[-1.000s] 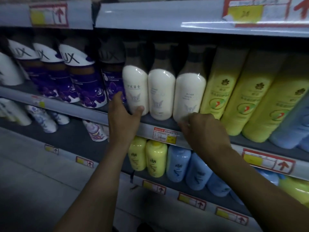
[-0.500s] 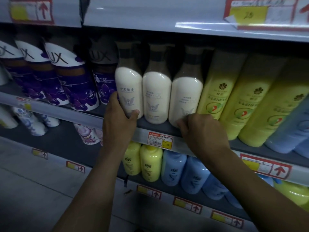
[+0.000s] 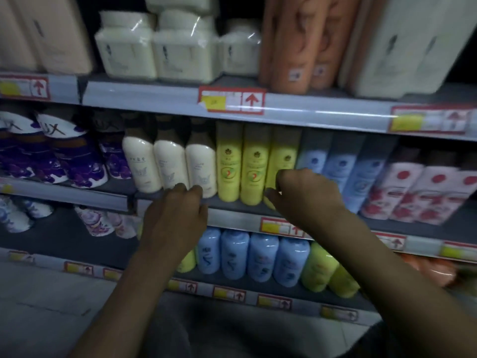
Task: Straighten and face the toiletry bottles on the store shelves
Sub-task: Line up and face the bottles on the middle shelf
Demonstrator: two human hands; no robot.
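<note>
Yellow bottles (image 3: 229,164) stand three abreast on the middle shelf (image 3: 232,220), upright and touching, labels to the front. The right hand (image 3: 309,197) grips the rightmost yellow bottle (image 3: 284,156) low down. Its fingers (image 3: 271,197) curl round the foot while the thumb presses the label just above them, so the gap between them is narrow and filled by the bottle.

Just left of those fingers the other two yellow bottles show their round red-and-green emblems. Just right of them begins a row of pale blue bottles (image 3: 335,166), and beyond that come white bottles with red flowers (image 3: 402,192).

The left hand (image 3: 175,220) reaches to the shelf edge, fingers (image 3: 196,191) bent and close together. The tips lie at the foot of the cream bottles (image 3: 170,166), between the second and third. Whether they grip a bottle or only touch it I cannot tell.

Well to the left of these fingers sit purple-flowered Lux packs (image 3: 77,164). Below both hands a red-framed price tag (image 3: 278,226) sits on the shelf rim, and under it stands a lower row of blue bottles (image 3: 235,254).
</note>
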